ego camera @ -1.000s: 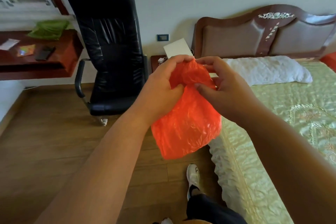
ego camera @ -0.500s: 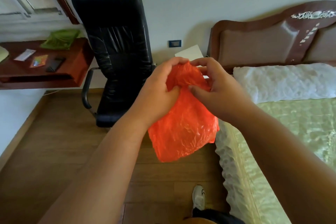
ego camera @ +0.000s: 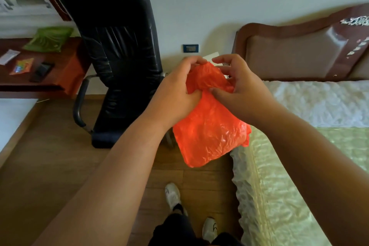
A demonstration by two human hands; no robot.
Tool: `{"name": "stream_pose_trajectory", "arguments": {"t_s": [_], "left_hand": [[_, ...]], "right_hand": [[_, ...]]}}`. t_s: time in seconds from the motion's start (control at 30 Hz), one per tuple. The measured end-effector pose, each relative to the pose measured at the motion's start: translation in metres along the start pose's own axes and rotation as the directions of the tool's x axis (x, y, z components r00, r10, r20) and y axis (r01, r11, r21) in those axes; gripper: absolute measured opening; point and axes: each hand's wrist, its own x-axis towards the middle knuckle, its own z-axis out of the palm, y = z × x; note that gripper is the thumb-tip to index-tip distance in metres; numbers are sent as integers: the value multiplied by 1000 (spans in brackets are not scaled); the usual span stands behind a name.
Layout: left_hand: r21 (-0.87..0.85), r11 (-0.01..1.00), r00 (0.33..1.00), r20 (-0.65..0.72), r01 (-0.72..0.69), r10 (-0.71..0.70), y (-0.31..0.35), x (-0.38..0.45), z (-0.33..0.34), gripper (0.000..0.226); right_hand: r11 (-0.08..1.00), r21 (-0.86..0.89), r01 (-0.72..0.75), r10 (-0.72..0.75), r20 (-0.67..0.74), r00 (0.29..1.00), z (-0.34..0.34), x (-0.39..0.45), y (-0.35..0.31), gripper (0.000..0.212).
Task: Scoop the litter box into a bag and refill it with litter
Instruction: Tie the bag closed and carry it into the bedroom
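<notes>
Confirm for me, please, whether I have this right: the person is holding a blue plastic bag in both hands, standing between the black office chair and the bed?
Not quite: the plastic bag is orange-red, not blue, as the head view shows. The rest stands: both the left hand and the right hand grip it near its top, between the black office chair and the bed.

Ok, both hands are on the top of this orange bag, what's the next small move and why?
Probably pull the two layers apart at the top. The left hand and right hand both pinch the orange bag near its mouth, which looks bunched and closed, and it hangs flat.
</notes>
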Motion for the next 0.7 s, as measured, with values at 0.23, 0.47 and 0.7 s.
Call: {"name": "stream_pose_trajectory", "arguments": {"t_s": [0.23,0.47,0.7], "left_hand": [[24,1000,996,92,11,-13,-50,95,9,59],[13,999,963,265,46,-47,-107,178,20,67],[48,996,948,306,76,-87,-169,227,62,54]], "right_hand": [[992,-102,-78,76,-28,997,6,87,37,57],[980,-102,-172,167,-59,984,29,159,87,60],[960,-102,-262,262,-13,965,54,204,152,58]]}}
